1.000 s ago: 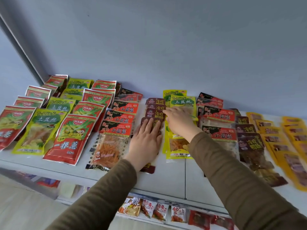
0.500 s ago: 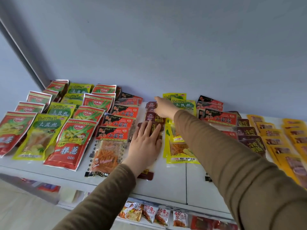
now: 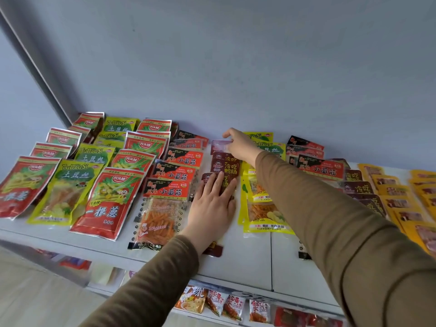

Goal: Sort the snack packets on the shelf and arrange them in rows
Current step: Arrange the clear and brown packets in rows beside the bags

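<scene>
Right hand point(image 3: 240, 143) is now reaching to 12 o'clock, pinching rearmost maroon packet point(image 3: 220, 145); left hand point(image 3: 213, 204) is pressing flat, steadying the column; align edges squarely.

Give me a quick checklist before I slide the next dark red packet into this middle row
1. Left hand lies flat on the front packets of the dark red row, steadying them: ok.
2. Right hand is at the back packet of that row; whether it pinches it or only touches it: cannot tell.
3. Dark red row runs straight front to back: not ok, packets overlap unevenly.
4. Gap to the yellow packets on its right: ok, white shelf shows between.
5. More dark red packets wait beyond the right arm: ok.
</scene>
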Demonstrator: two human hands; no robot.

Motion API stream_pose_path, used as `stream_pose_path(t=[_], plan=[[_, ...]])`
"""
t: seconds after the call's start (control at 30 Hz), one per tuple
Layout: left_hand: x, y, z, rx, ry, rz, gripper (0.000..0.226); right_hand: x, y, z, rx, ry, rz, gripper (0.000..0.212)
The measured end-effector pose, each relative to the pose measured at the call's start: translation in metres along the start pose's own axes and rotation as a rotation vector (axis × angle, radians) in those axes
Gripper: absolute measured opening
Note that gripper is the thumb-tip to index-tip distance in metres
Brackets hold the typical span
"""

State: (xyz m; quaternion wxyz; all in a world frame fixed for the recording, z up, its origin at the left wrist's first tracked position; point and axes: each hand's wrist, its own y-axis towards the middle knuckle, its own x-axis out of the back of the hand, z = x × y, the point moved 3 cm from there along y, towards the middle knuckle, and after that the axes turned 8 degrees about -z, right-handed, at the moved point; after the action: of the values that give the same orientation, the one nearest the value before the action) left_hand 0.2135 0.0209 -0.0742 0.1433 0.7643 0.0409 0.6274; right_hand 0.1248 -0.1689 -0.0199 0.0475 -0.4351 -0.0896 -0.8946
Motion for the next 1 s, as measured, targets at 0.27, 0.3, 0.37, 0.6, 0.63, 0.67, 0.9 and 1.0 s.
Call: stream_pose_path(t=[0.27, 0.3, 0.37, 0.6, 0.63, 0.67, 0.9, 1.0], plan=[[0.006, -0.011, 0.004, -0.033, 0.029, -0.013, 0.056, -0.018, -0.007, -0.001, -0.041, 0.204, -0.035, 0.027], [0.006, -0.011, 0.005, -0.037, 0.031, -0.01, 0.056, -0.022, -0.008, -0.001, -0.05, 0.195, -0.03, 0.028], [0.005, -0.011, 0.006, -0.047, 0.033, 0.005, 0.056, -0.028, -0.008, -0.002, -0.078, 0.16, -0.001, 0.032], [0.003, -0.012, 0.008, -0.03, 0.003, 0.014, 0.055, 0.009, 0.009, -0.009, -0.18, 0.108, -0.045, 0.041], [0.003, -0.013, 0.008, -0.03, 0.003, 0.013, 0.055, 0.012, 0.01, -0.008, -0.192, 0.093, -0.025, 0.04], [0.002, -0.013, 0.008, -0.03, 0.004, 0.012, 0.055, 0.014, 0.008, -0.006, -0.221, 0.079, 0.003, 0.039], [0.003, -0.012, 0.007, -0.034, -0.007, 0.013, 0.055, -0.01, -0.006, 0.015, -0.087, -0.256, 0.156, 0.042], [0.005, -0.012, 0.007, -0.031, -0.006, 0.015, 0.055, -0.02, -0.005, 0.016, 0.002, -0.39, 0.215, 0.046]])
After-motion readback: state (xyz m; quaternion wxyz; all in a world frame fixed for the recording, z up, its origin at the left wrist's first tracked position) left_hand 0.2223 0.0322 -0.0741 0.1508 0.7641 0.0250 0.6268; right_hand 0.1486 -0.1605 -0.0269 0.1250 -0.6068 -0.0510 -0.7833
